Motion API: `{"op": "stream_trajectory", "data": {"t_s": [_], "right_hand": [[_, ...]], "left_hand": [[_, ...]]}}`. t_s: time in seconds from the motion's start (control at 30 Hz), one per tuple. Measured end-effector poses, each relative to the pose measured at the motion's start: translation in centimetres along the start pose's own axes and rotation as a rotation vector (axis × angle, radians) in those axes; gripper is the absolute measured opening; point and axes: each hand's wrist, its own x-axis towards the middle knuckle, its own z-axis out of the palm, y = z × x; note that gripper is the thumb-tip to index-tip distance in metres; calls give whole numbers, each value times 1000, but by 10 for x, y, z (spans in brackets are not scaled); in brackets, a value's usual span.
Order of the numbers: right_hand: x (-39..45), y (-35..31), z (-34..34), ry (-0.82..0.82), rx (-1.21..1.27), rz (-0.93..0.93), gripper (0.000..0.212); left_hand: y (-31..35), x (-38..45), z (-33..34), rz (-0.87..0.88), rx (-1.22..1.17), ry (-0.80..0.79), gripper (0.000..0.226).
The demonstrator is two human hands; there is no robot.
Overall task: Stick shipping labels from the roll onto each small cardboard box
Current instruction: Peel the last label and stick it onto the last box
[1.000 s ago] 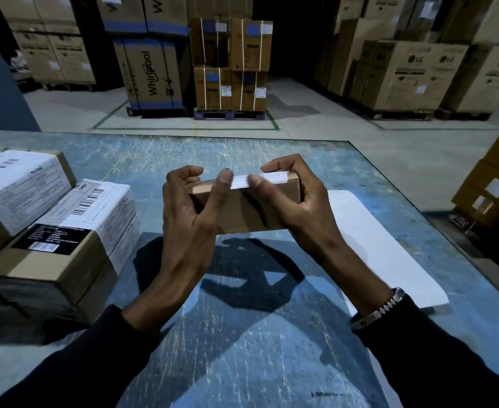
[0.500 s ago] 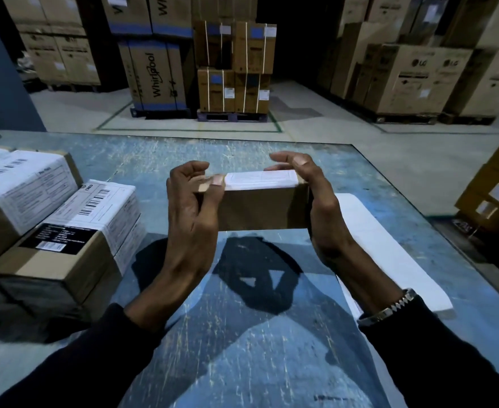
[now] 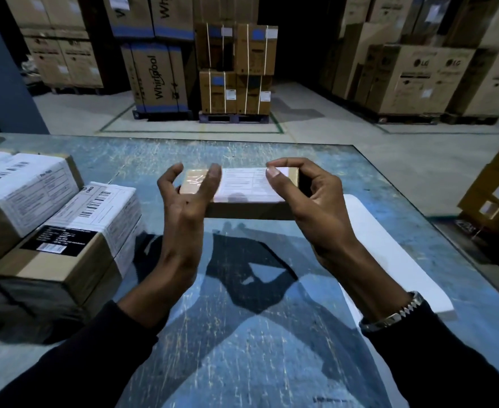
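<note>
A small cardboard box lies flat just above the blue table, casting a shadow on it. A white shipping label covers the right part of its top; clear tape shines on the left part. My left hand holds the box's left end, thumb laid across the top and fingers curled at the far side. My right hand grips the right end, thumb tip pressing the label's right edge and index finger hooked over the far edge. No label roll is in view.
Two larger labelled cardboard boxes are stacked at the table's left. A white sheet lies on the table under my right forearm. The table's right edge drops to the floor. Big cartons on pallets stand beyond.
The box has tipped from standing on edge to lying flat with the label facing up. My right thumb slid along the label to its right end; my left fingers loosened.
</note>
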Motion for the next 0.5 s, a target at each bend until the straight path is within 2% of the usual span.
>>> {"op": "stream_trajectory", "data": {"t_s": [0.03, 0.1, 0.17, 0.3, 0.37, 0.43, 0.5], "right_hand": [[-2, 0, 2, 0, -27, -41, 9], [-5, 0, 5, 4, -72, -114, 11], [-6, 2, 6, -15, -63, -114, 16], [-4, -4, 7, -103, 142, 133, 30], [-3, 1, 8, -146, 35, 135, 35], [-3, 8, 5, -181, -90, 137, 51], [-2, 10, 4, -208, -122, 179, 50]], "left_hand": [[-1, -1, 1, -64, -18, -6, 87], [-1, -2, 2, -114, -48, -22, 93], [1, 0, 1, -86, -48, -12, 84], [1, 4, 0, 26, -18, 48, 52], [-3, 3, -1, 79, 35, 48, 41], [-6, 4, -3, 93, 38, 44, 35], [-7, 6, -3, 90, 24, 27, 32]]}}
